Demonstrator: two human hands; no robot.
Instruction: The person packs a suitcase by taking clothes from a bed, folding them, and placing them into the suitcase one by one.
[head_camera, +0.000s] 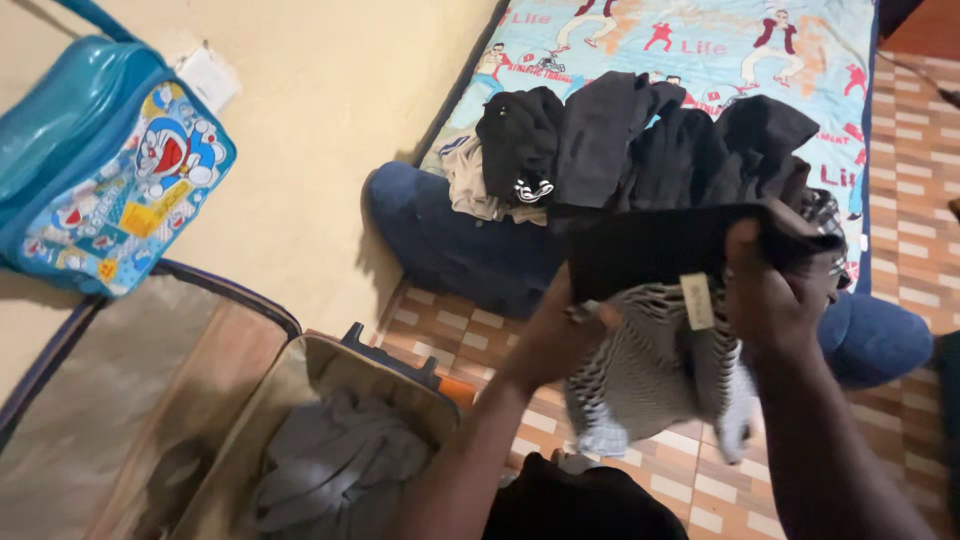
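My left hand (560, 335) and my right hand (770, 300) both grip a dark garment (655, 245) with a grey mesh lining (640, 370) and a small hanging label (697, 300), holding it up above the tiled floor. Behind it a pile of dark clothes (640, 135) lies on the end of a mattress with a light blue patterned sheet (700, 40). A beige garment (475, 185) sits at the pile's left side. Below left, an open suitcase (330, 365) holds grey clothing (335, 465).
A blue cartoon-print bag (110, 170) hangs on the cream wall (330, 120) at upper left. The suitcase lid (110, 400) leans open against the wall. Orange and white floor tiles (915, 180) run along the mattress's right side. A dark cloth (585, 500) lies on my lap.
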